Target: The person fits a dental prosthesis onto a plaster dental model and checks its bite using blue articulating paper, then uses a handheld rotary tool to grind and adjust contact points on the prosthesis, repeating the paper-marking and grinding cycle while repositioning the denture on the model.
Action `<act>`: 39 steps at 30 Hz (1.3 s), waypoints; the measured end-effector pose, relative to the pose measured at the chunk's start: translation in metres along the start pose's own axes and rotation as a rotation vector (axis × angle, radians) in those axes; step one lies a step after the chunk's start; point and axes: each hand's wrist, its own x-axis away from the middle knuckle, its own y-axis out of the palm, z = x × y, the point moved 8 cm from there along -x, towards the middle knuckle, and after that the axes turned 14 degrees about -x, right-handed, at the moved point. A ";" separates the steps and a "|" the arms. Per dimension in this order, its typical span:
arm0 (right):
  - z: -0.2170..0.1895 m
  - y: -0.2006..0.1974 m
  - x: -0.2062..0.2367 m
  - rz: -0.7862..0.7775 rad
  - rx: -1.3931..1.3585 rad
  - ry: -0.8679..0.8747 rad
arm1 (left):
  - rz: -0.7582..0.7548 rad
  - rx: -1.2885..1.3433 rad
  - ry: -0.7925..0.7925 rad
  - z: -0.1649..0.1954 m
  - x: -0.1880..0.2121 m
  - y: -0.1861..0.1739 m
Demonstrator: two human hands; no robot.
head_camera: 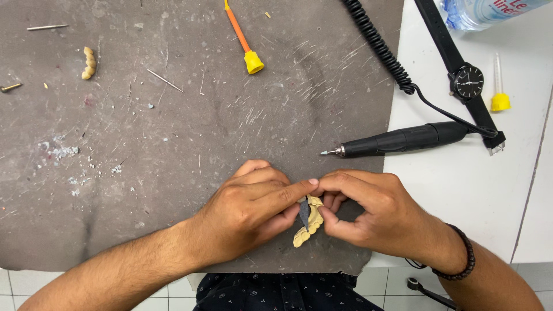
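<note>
Pale yellow dental cast (314, 222), grey mat (173, 144)

Work mat (173, 173): covers left and centre of bench. Tabletop (461, 190): bare to right of mat.
On mat, far left: row-of-teeth casting (88, 63), w/ thin pin (47, 27) behind it, screw (11, 87) at left edge, debris patch (60, 152) nearer the person.
Mat centre, far side: mixing nozzle (243, 43); needle (165, 80) to its left.
Near edge of mat, centre: left hand (247, 210) and right hand (368, 210) fingertip to fingertip, dental cast (311, 222) and small blade (303, 212) between them.
Behind hands: rotary handpiece (403, 140), lying across mat edge onto tabletop; coiled cord (377, 43) runs back from it.
On tabletop, right: wristwatch (466, 80); second nozzle (499, 92) right of watch; water bottle (489, 11) far corner.
</note>
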 end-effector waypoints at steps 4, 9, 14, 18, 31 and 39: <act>0.000 -0.001 0.000 0.004 0.016 0.006 | 0.014 -0.021 0.028 0.003 -0.001 -0.003; 0.001 0.000 0.000 0.003 0.011 0.022 | 0.030 -0.026 0.064 0.005 -0.003 -0.006; 0.001 -0.001 0.000 0.011 -0.012 0.016 | 0.031 0.001 -0.005 0.001 -0.003 -0.004; 0.004 -0.001 0.000 0.008 -0.013 0.038 | 0.002 -0.037 0.025 0.002 0.000 -0.003; 0.004 -0.001 0.001 0.021 -0.001 0.034 | -0.011 -0.055 0.057 0.005 0.002 -0.004; 0.002 -0.001 0.002 0.025 0.013 0.007 | -0.002 -0.005 -0.009 -0.001 0.002 -0.002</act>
